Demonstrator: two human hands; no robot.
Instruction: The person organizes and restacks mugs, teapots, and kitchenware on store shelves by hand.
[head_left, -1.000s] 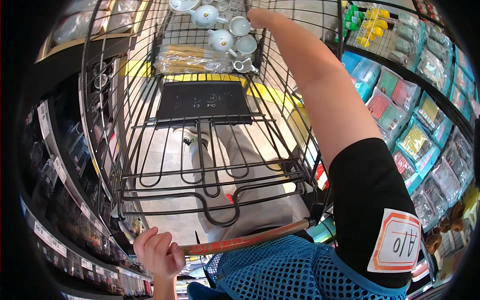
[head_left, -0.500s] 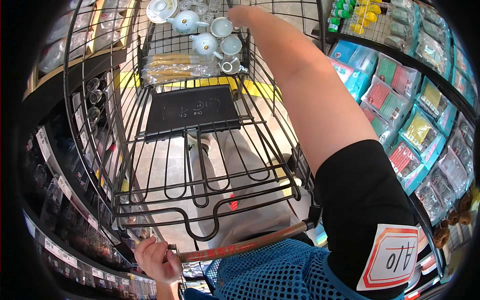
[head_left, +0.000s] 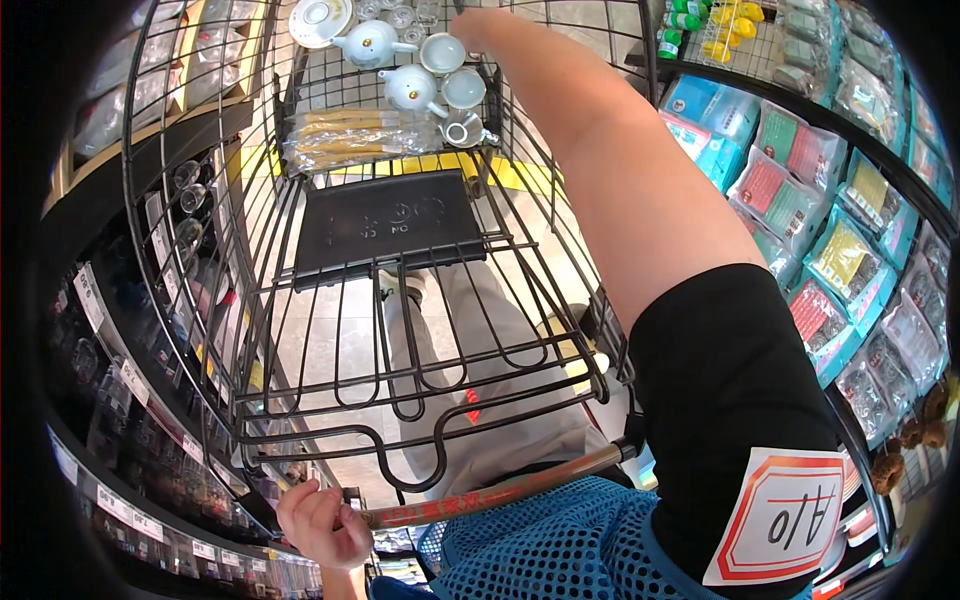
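My left hand (head_left: 325, 525) is closed around the left end of the cart's handle bar (head_left: 520, 488). Stretched forward over the cart's right side, my right arm ends in my right hand (head_left: 476, 30), beside a white cup (head_left: 442, 53); its fingers are mostly out of sight at the upper edge. Around it in the black wire shopping cart (head_left: 300, 395) lie two white teapots (head_left: 368, 43), a second white cup (head_left: 463, 89), a small white pitcher (head_left: 462, 129), a white lidded dish (head_left: 321, 20) and clear glasses (head_left: 402, 16).
Clear-wrapped yellowish sticks (head_left: 345, 138) lie at the basket's near end, behind a black seat flap (head_left: 390, 222). Shelves of dark goods with price tags (head_left: 100, 400) run close on the left. Packaged goods (head_left: 785, 150) fill a rack on the right. My legs show beneath the cart.
The view has shifted slightly. My left hand stays on the handle and my right arm remains stretched forward, its hand slightly nearer the upper edge.
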